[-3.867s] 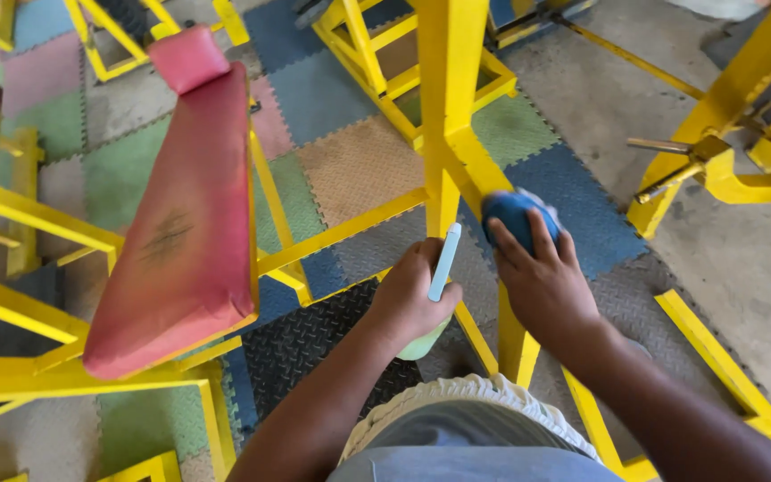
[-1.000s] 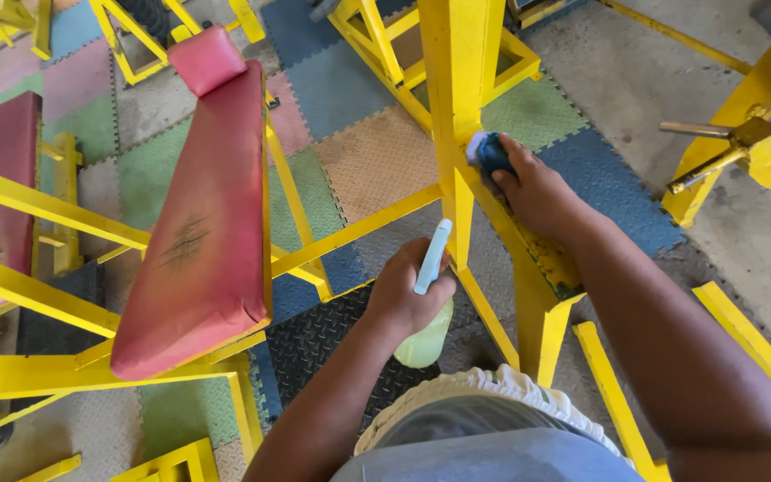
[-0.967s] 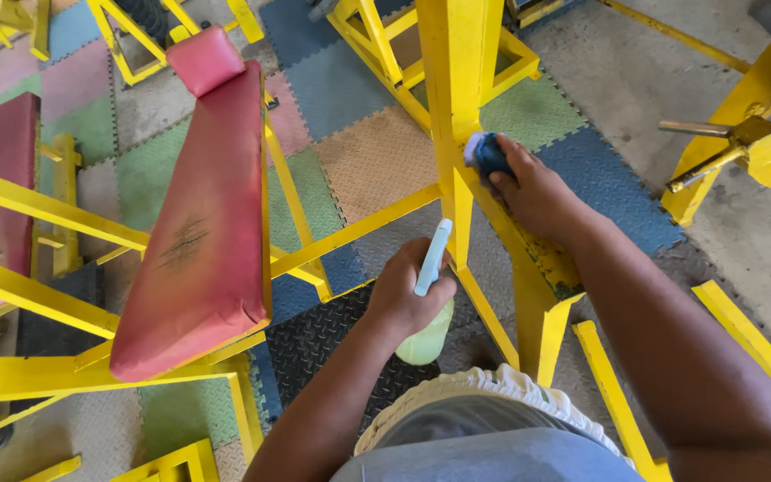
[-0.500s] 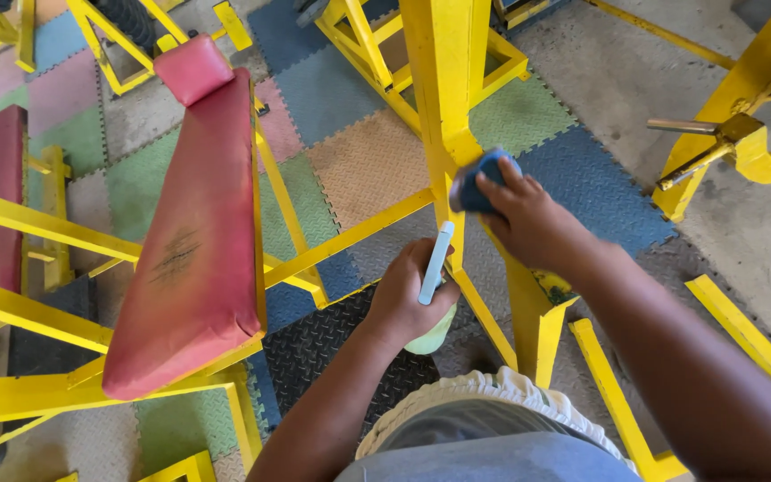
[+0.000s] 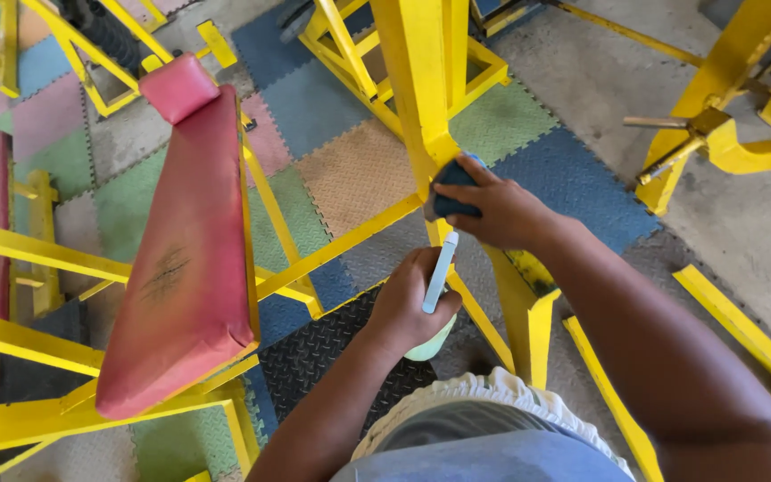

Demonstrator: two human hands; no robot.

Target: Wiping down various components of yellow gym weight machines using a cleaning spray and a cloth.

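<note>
Dark blue cloth [image 5: 453,200], mostly hidden under the gripping right hand [image 5: 497,212], presses lower on the yellow steel post [image 5: 421,89] than before; left hand [image 5: 412,303] clasps a half-covered pale green spray bottle [image 5: 432,335].

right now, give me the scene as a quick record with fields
left hand: grips a pale green spray bottle
right hand: presses a dark blue cloth on the yellow post
bench: red padded bench on a yellow frame, left of the hands
floor: coloured foam mats beside bare concrete
</note>
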